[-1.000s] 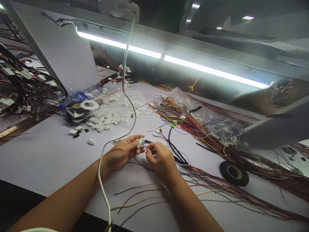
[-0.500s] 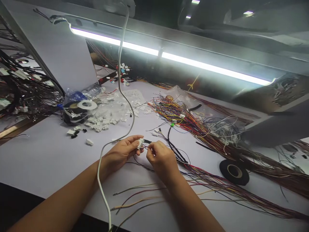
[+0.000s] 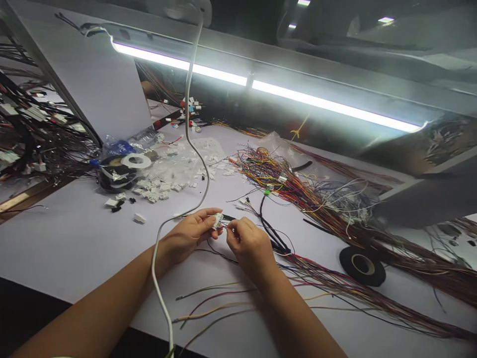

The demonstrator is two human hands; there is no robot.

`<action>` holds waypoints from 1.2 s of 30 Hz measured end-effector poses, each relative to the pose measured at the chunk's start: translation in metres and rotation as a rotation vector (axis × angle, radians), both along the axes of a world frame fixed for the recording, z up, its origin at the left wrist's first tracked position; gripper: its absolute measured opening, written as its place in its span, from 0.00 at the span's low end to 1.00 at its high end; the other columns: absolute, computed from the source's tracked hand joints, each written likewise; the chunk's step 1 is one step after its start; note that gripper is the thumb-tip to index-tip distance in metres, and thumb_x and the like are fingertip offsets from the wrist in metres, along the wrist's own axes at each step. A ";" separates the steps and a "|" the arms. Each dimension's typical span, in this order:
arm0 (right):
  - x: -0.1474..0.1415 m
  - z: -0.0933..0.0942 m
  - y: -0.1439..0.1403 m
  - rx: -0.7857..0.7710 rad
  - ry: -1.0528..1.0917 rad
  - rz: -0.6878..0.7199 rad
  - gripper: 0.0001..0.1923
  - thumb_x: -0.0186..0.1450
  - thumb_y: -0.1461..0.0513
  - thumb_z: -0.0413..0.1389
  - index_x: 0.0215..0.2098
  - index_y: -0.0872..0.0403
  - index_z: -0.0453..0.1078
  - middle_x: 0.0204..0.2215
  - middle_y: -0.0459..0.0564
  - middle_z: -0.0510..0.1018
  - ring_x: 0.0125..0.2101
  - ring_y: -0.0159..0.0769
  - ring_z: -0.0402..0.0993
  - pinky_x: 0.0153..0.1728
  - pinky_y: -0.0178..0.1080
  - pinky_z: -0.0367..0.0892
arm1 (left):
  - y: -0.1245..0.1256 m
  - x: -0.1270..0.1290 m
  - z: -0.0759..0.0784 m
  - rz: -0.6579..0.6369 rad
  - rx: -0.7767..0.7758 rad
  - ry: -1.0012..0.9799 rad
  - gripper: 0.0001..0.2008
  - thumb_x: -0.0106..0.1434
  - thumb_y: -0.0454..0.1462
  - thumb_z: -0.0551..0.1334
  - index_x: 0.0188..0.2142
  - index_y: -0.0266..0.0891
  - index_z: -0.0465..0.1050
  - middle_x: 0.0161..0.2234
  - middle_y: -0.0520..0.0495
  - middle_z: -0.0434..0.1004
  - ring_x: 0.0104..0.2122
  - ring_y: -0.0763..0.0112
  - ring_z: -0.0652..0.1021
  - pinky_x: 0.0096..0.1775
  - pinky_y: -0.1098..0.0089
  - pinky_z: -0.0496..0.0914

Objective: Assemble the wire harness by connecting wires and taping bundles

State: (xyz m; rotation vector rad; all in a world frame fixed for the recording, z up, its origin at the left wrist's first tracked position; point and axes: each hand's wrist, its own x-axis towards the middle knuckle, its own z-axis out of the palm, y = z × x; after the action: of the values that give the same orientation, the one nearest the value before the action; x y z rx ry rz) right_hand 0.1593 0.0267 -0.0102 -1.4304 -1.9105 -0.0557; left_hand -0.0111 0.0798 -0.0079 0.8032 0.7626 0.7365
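Note:
Between the thumb and fingers of my left hand is a white connector housing. My right hand is closed in a pinch just to its right, on a thin wire that runs toward the housing. Whether the wire's tip is inside the housing is too small to tell. A black sleeved cable passes behind both hands. Below the right forearm, several loose wires lie with their ends pointing left, part of a long wire bundle stretching to the right.
Loose white connectors and tape rolls lie at the back left. A thick heap of coloured wires crosses the back right. A black tape roll rests at the right. One white cord hangs down across my left forearm.
Both hands keep nearly the same pose, the left on the connector housing and the right pinched beside it. The whole view has shifted very slightly.

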 end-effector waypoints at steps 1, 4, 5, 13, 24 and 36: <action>0.000 0.000 0.000 -0.003 0.000 -0.003 0.08 0.66 0.66 0.50 0.31 0.54 0.69 0.25 0.46 0.73 0.24 0.30 0.67 0.26 0.33 0.57 | 0.000 0.000 0.000 -0.006 0.005 0.003 0.16 0.59 0.38 0.67 0.47 0.40 0.73 0.31 0.51 0.76 0.28 0.77 0.74 0.45 0.68 0.69; -0.001 0.002 -0.001 -0.007 -0.020 -0.029 0.08 0.65 0.66 0.50 0.30 0.54 0.68 0.24 0.46 0.73 0.23 0.29 0.67 0.26 0.33 0.57 | 0.000 -0.001 -0.002 -0.020 0.031 0.027 0.16 0.60 0.39 0.66 0.48 0.40 0.73 0.31 0.51 0.76 0.28 0.76 0.74 0.41 0.70 0.68; -0.001 0.003 -0.001 -0.003 -0.031 -0.035 0.08 0.65 0.66 0.50 0.30 0.54 0.68 0.24 0.46 0.73 0.23 0.29 0.67 0.26 0.33 0.56 | 0.000 0.000 -0.002 -0.027 0.040 0.033 0.16 0.60 0.39 0.66 0.48 0.40 0.73 0.31 0.50 0.76 0.28 0.76 0.74 0.39 0.71 0.68; -0.001 0.001 -0.002 -0.017 -0.061 0.004 0.09 0.68 0.64 0.49 0.31 0.54 0.69 0.25 0.46 0.73 0.24 0.29 0.68 0.26 0.32 0.58 | -0.001 0.002 -0.004 -0.054 0.019 0.045 0.15 0.58 0.38 0.67 0.45 0.38 0.74 0.31 0.49 0.76 0.27 0.75 0.73 0.36 0.70 0.67; -0.010 -0.015 0.004 0.007 -0.092 -0.004 0.11 0.68 0.62 0.49 0.29 0.54 0.69 0.24 0.46 0.72 0.22 0.30 0.66 0.22 0.34 0.54 | 0.000 0.001 -0.009 -0.122 0.073 0.065 0.16 0.59 0.40 0.67 0.46 0.38 0.72 0.28 0.49 0.78 0.27 0.73 0.75 0.35 0.70 0.69; 0.007 0.046 -0.023 -0.012 -0.027 0.049 0.10 0.65 0.67 0.52 0.45 0.55 0.68 0.43 0.54 0.75 0.45 0.42 0.70 0.47 0.43 0.65 | 0.012 -0.006 -0.004 0.076 0.015 0.010 0.14 0.58 0.38 0.68 0.43 0.36 0.74 0.32 0.51 0.74 0.26 0.80 0.72 0.38 0.72 0.70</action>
State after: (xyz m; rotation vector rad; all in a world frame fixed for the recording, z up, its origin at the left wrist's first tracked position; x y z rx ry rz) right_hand 0.1663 0.0038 0.0353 -1.3969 -1.9700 -0.0409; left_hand -0.0167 0.0923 -0.0121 0.7957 0.8013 0.8076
